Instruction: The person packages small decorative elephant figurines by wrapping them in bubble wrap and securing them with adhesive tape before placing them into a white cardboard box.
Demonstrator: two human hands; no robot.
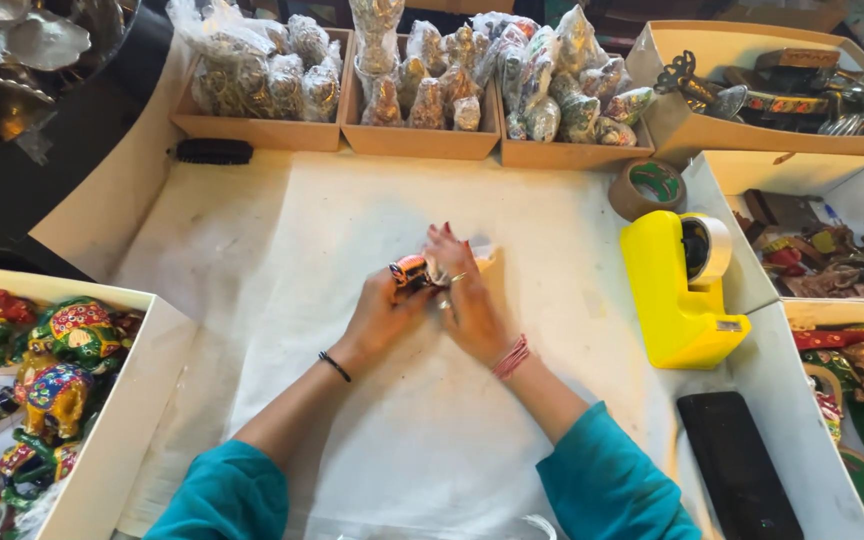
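Orange-painted small figurine (410, 270), long axis running three to nine o'clock with its visible end toward nine, is grasped by both the left hand (380, 318) and right hand (467, 300).

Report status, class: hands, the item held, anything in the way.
Both hands, left and right, closed on a small painted figurine with clear wrap. Held over white paper. Yellow tape dispenser off to the right, apart.

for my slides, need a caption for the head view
Both hands wrap a small painted figurine in clear plastic beside a yellow tape dispenser.
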